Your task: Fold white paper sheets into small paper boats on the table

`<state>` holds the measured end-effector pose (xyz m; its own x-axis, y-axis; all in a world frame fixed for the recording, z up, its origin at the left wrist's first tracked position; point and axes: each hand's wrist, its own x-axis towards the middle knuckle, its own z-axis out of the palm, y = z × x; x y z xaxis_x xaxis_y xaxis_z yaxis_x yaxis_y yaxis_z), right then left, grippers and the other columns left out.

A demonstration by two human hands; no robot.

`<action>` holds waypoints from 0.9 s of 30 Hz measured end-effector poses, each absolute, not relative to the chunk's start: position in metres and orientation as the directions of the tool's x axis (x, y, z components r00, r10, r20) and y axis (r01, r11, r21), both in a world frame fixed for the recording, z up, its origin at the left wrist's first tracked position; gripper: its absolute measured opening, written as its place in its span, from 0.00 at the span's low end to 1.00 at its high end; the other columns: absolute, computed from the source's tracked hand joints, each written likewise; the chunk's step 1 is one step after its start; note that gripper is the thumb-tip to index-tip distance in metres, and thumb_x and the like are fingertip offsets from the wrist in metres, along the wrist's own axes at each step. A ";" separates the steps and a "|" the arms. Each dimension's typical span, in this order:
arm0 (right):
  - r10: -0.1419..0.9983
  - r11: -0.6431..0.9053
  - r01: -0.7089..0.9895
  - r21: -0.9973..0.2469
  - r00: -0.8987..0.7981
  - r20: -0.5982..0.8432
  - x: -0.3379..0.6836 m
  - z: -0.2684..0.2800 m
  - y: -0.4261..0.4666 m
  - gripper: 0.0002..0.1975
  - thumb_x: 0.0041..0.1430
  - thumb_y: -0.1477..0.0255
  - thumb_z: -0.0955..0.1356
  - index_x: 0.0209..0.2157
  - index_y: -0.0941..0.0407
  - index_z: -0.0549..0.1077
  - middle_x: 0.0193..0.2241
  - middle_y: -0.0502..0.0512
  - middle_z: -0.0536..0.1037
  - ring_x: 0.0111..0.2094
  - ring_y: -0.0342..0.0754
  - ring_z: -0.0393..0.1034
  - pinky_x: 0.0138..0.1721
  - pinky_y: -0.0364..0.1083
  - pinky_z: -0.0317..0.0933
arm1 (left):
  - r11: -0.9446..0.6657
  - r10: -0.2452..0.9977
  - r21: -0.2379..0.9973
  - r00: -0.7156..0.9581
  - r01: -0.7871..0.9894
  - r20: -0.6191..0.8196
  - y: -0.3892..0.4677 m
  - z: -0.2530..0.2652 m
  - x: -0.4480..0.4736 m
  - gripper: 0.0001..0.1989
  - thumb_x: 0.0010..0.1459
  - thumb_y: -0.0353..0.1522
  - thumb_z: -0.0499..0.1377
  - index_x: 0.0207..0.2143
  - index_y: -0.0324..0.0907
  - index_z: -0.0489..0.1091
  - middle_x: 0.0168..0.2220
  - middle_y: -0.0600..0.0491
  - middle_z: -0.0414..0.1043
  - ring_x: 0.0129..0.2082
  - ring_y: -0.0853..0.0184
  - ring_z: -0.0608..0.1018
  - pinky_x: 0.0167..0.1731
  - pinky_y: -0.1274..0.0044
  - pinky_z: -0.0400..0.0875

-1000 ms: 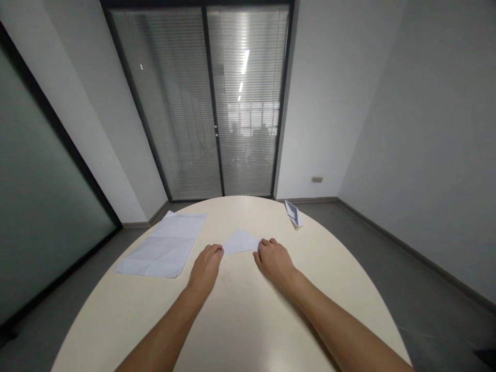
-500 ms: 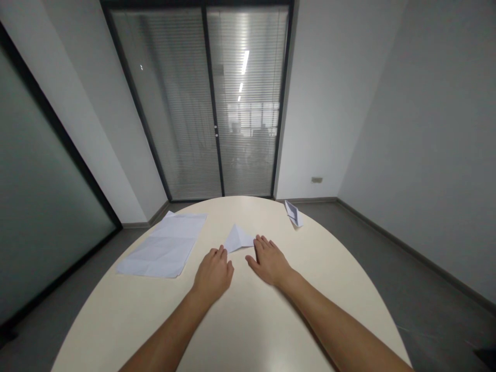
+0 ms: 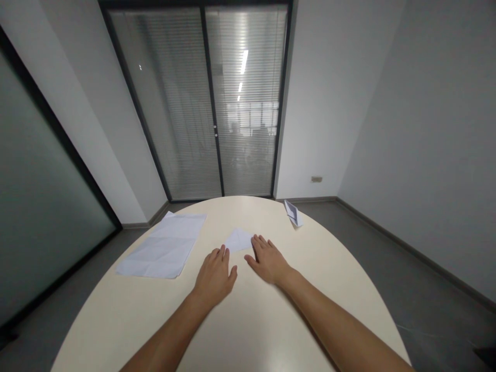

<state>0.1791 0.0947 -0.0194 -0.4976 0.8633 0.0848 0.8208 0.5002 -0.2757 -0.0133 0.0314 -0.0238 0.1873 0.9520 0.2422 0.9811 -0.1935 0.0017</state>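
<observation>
A small piece of folded white paper [image 3: 238, 240] lies nearly flat on the round cream table, between the fingertips of both hands. My left hand [image 3: 216, 274] rests at its near left corner, fingers stretched forward and thumb apart. At the right corner, my right hand [image 3: 268, 260] lies palm down with fingers extended and thumb spread toward the left. The fingertips of each hand touch or nearly touch the paper's edges; they partly cover its corners.
A stack of creased white sheets [image 3: 165, 248] lies on the table's left side. A folded paper piece [image 3: 293, 214] stands near the far right edge of the round table [image 3: 248, 325]. Beyond are a glass partition with blinds [image 3: 248, 155] and grey walls.
The folded paper has gone from a raised, tented shape with a middle ridge to nearly flat. My left fingers have straightened and spread a little; my right hand has shifted slightly left.
</observation>
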 end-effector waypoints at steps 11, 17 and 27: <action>0.911 0.411 0.884 -0.223 -0.407 0.064 0.173 -0.018 0.092 0.37 0.69 0.56 0.57 0.69 0.68 0.51 0.68 0.73 0.51 0.70 0.63 0.43 0.67 0.58 0.41 | -0.174 0.957 -0.032 0.176 0.984 0.232 0.031 -0.020 -0.009 0.24 0.66 0.34 0.49 0.60 0.30 0.65 0.62 0.36 0.65 0.58 0.53 0.70 0.58 0.64 0.63; 0.914 0.406 0.885 -0.227 -0.398 0.080 0.175 -0.018 0.093 0.37 0.68 0.55 0.58 0.67 0.69 0.55 0.68 0.72 0.54 0.69 0.63 0.46 0.66 0.59 0.43 | -0.136 0.972 0.030 0.128 0.990 0.197 0.032 -0.015 -0.009 0.20 0.65 0.31 0.50 0.56 0.32 0.69 0.59 0.37 0.70 0.58 0.56 0.72 0.58 0.67 0.64; 0.859 0.512 0.822 -0.248 -0.485 0.166 0.185 -0.010 0.098 0.25 0.68 0.61 0.62 0.60 0.59 0.67 0.63 0.63 0.67 0.66 0.57 0.55 0.64 0.53 0.51 | -0.137 0.958 0.089 0.109 0.987 0.264 0.038 -0.018 -0.029 0.15 0.67 0.32 0.52 0.51 0.42 0.73 0.54 0.46 0.75 0.53 0.58 0.74 0.53 0.68 0.68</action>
<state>0.1847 0.0976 -0.0098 -0.4849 0.8586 0.1661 0.8222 0.5123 -0.2481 -0.0294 0.0384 -0.0184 0.1091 0.9583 0.2642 0.9865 -0.1370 0.0893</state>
